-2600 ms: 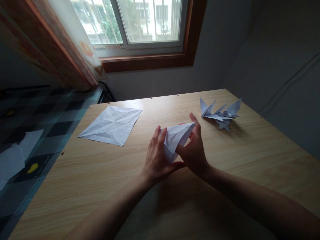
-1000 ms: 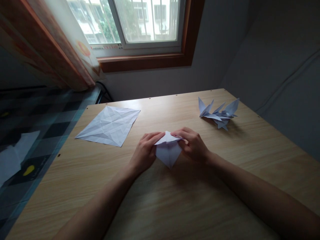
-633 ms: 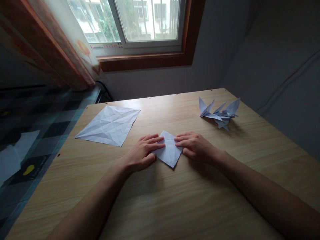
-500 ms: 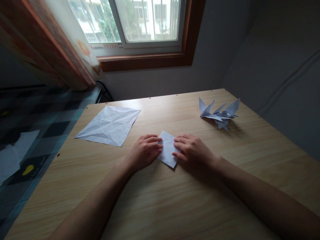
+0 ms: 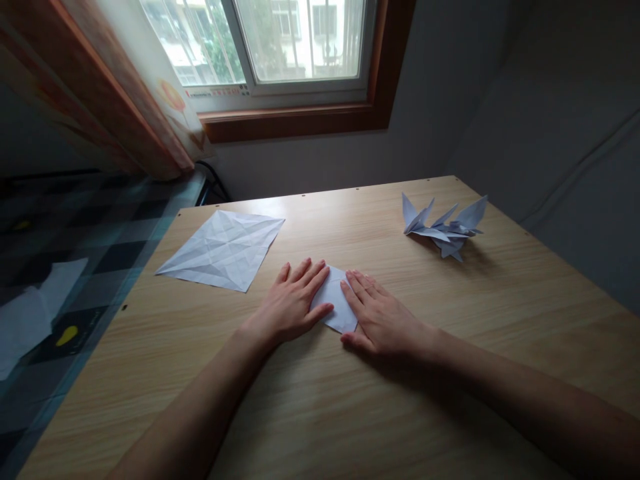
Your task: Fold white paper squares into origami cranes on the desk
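Note:
A small folded white paper [image 5: 336,303] lies flat on the wooden table [image 5: 350,413], mostly covered by my two hands. My left hand [image 5: 290,303] rests flat on its left side, fingers stretched out and pointing away from me. On its right side my right hand [image 5: 380,319] presses down flat too, fingers extended. Only a narrow strip of the paper shows between them.
A creased, unfolded white paper square [image 5: 223,250] lies at the table's back left. Folded paper cranes [image 5: 445,227] sit at the back right. A window [image 5: 280,47] and a curtain [image 5: 125,100] stand behind; a checked floor with white sheets [image 5: 30,313] lies left.
The folded paper was held up in both hands, then laid on the table. My hands have since flattened and slid inward over it, covering more of it.

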A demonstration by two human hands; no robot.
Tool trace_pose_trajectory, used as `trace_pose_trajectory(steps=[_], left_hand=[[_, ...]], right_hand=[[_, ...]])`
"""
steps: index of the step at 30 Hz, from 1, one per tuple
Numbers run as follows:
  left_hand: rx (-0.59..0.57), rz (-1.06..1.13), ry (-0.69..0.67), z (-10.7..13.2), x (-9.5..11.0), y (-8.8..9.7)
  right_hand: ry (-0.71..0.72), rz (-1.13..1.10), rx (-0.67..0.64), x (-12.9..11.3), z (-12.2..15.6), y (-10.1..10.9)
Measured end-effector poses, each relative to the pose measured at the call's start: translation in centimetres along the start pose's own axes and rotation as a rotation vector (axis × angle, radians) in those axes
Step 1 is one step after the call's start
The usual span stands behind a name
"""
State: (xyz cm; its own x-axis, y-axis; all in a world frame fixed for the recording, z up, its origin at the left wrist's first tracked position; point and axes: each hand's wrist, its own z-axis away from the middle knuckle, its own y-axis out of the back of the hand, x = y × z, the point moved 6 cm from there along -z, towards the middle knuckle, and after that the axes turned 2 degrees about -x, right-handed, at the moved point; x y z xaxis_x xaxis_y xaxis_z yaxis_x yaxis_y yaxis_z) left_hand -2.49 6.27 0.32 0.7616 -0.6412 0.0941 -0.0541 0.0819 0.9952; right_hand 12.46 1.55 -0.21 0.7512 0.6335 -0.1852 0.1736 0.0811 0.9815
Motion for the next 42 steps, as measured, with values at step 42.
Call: trace_pose_trajectory(steps=[42], left_hand=[[0.257, 0.019, -0.357, 1.0, 3.6, 1.8]], right_hand=[[0.125, -0.137, 0.316, 0.4, 2.8, 2.5]])
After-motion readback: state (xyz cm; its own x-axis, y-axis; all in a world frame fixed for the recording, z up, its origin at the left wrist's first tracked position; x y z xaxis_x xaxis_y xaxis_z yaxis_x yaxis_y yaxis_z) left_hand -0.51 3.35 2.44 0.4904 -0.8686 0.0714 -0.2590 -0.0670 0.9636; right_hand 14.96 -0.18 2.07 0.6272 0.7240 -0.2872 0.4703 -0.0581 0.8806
